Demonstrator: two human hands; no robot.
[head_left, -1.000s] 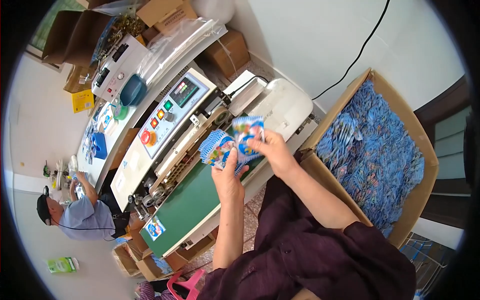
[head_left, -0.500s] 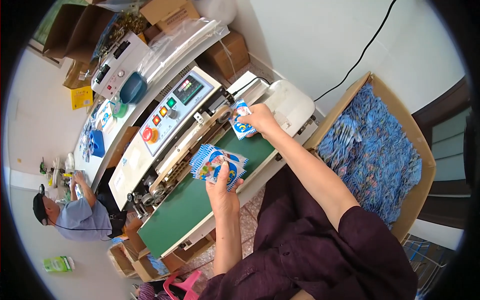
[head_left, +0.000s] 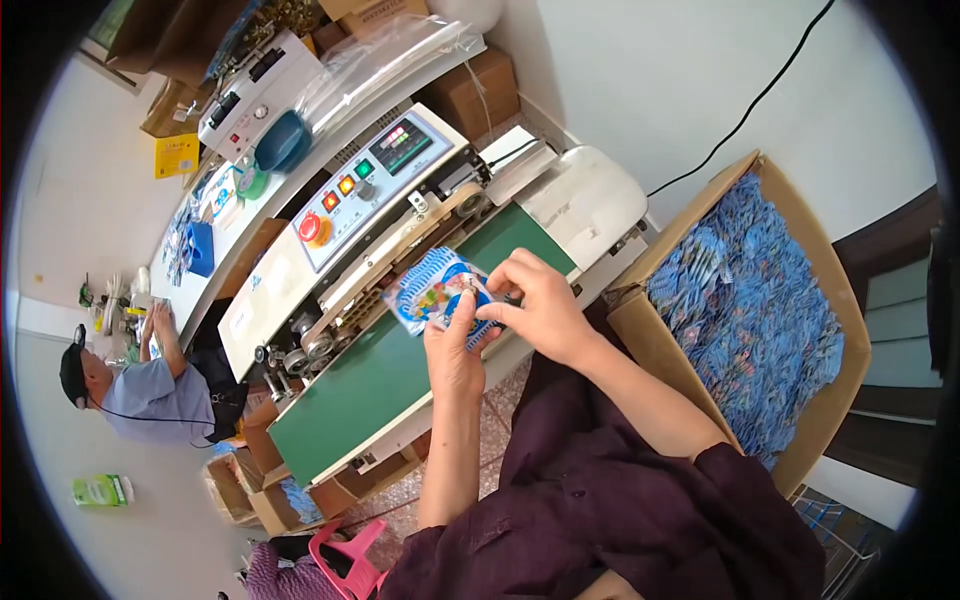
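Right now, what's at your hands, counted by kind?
Hands: 2, left hand and right hand
Packet bundle, gripped by both: 1
Green conveyor belt: 1
Open cardboard box of blue packets: 1
Total: 5

The right hand (head_left: pixel 535 305) covers the near corner of the blue packet (head_left: pixel 437 292); its print is too small to tell; packets in the cardboard box (head_left: pixel 650 335) blur together.

A pale wall (head_left: pixel 700 90) is seen at the top right, crossed by a black cable (head_left: pixel 760 95). A light floor (head_left: pixel 60 240) is spread along the left, where a seated person (head_left: pixel 140 385) is found. Brown boxes (head_left: pixel 470 90) are stacked by the wall, and a pink stool (head_left: pixel 345 560) is set low.
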